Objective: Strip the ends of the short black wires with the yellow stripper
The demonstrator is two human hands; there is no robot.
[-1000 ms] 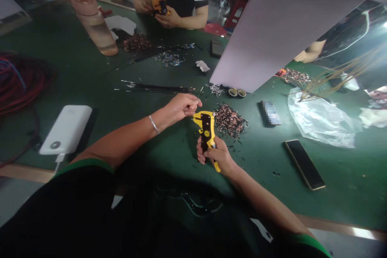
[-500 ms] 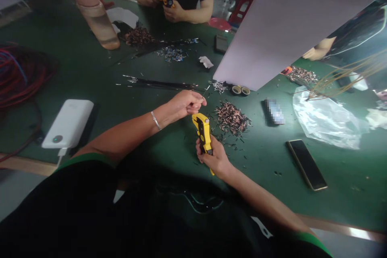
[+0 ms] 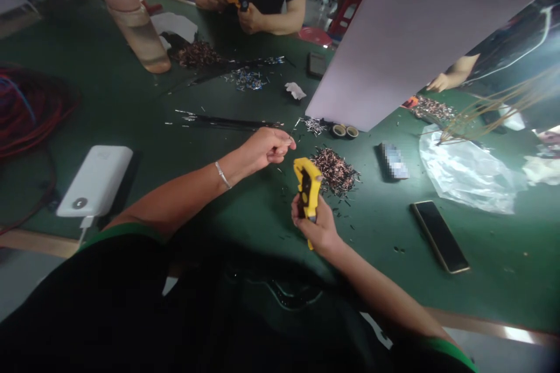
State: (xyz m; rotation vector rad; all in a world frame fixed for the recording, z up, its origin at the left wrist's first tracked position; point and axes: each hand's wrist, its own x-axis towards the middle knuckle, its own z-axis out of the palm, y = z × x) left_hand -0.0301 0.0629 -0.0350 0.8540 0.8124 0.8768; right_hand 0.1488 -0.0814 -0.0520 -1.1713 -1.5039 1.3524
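Note:
My left hand [image 3: 272, 148] is closed in a pinch on a thin wire [image 3: 295, 127] whose pale tip points up and right. My right hand [image 3: 318, 222] is wrapped round a yellow and black hand tool [image 3: 308, 183], its head tilted up and left, apart from my left hand. Just behind the tool lies a pile of small copper-coloured pieces [image 3: 336, 170]. A bundle of black wires [image 3: 227, 122] stretches leftward beyond my left hand. Silvery bits [image 3: 314, 125] and two rolls of tape [image 3: 345, 131] sit near the foot of a pale pillar [image 3: 394, 46].
A white power bank [image 3: 96, 180], coiled red wires [image 3: 30, 111] and a bottle [image 3: 137, 29] are on the left. To the right are a phone [image 3: 440, 236] and a plastic bag [image 3: 468, 169]. Across the table, a person's hands [image 3: 251, 18] hold another yellow tool.
My right hand has moved right with the yellow tool, opening a gap between the tool and my left hand. My left hand still pinches the wire.

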